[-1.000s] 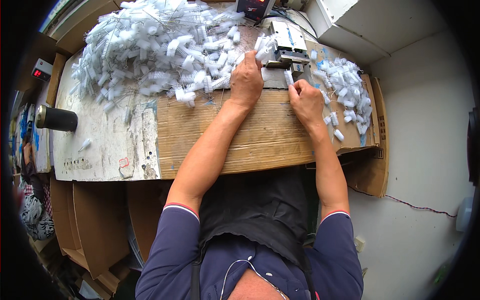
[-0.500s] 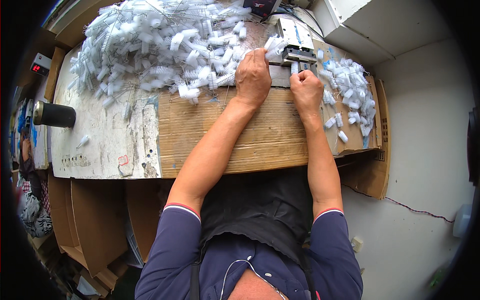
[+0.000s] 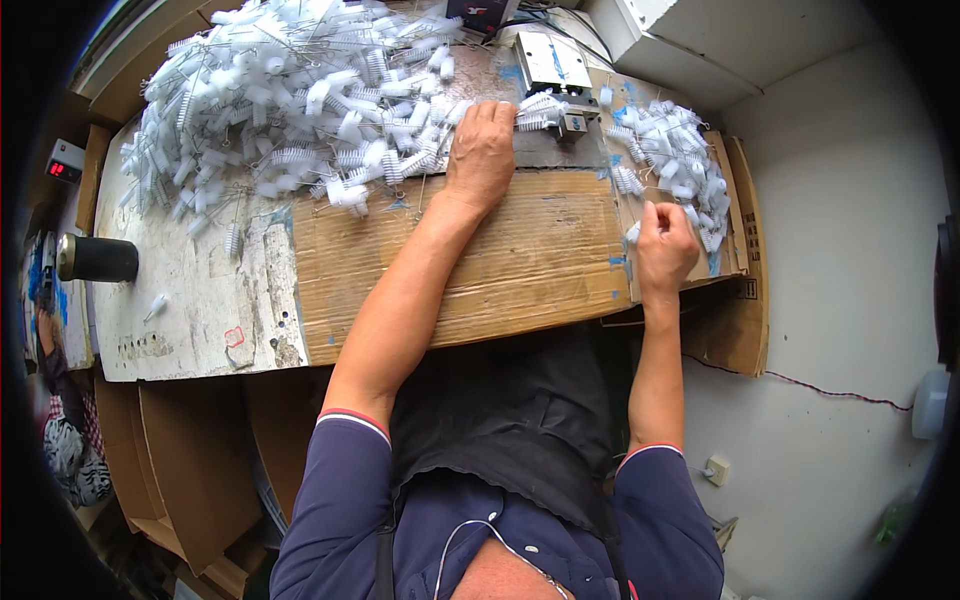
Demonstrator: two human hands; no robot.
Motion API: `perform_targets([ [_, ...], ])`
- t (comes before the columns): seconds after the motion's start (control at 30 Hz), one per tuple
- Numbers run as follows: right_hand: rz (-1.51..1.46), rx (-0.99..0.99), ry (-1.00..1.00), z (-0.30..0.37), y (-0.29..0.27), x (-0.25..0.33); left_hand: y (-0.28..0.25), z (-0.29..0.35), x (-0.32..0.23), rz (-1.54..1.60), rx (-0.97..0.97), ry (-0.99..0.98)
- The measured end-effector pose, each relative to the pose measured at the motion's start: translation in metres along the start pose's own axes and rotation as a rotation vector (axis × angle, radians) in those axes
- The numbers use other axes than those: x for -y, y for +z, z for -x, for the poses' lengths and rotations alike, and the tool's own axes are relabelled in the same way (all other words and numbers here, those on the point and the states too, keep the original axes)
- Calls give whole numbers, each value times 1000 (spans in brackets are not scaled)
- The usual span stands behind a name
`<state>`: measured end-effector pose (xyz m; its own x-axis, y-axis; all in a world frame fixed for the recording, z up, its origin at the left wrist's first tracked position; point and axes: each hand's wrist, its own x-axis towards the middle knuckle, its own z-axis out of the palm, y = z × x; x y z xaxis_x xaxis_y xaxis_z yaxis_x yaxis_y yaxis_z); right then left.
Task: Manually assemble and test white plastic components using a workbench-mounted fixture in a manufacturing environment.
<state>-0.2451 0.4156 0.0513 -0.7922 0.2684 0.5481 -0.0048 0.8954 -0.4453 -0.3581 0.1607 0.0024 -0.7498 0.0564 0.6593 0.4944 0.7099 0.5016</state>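
Observation:
My left hand (image 3: 482, 150) is at the back middle of the bench, fingers curled closed around a few small white-bristled brushes (image 3: 540, 108) with thin wire stems. Their bristle ends stick out to the right, close to the small metal fixture (image 3: 553, 62). My right hand (image 3: 668, 248) is closed at the near edge of the smaller brush pile (image 3: 680, 150); its fingers hide whatever they may hold. One white brush (image 3: 633, 232) shows just left of that hand. A much larger heap of the same brushes (image 3: 270, 90) spreads to the left of my left hand.
Cardboard (image 3: 400, 270) covers the bench's front middle. A dark cylindrical can (image 3: 97, 259) and a single loose piece (image 3: 156, 306) lie at left. A red-digit display box (image 3: 66, 160) stands beyond. Cardboard boxes (image 3: 190, 460) sit below the bench. A white wall (image 3: 830, 250) bounds the right.
My right hand has left the metal fixture and moved right and nearer to me, to the small pile. My left hand stays by the fixture with its brushes. The whole view has shifted slightly.

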Motion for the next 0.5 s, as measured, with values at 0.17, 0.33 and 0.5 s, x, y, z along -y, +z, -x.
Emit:
perform_targets([
  [0.17,188,190,-82,11,-35,-22,2,1,1,-21,-1,34],
  [0.33,278,352,-34,16,-42,-21,0,2,-2,-39,43,44],
  [0.5,320,401,-114,17,-43,-28,-4,4,-4,-84,85,67],
])
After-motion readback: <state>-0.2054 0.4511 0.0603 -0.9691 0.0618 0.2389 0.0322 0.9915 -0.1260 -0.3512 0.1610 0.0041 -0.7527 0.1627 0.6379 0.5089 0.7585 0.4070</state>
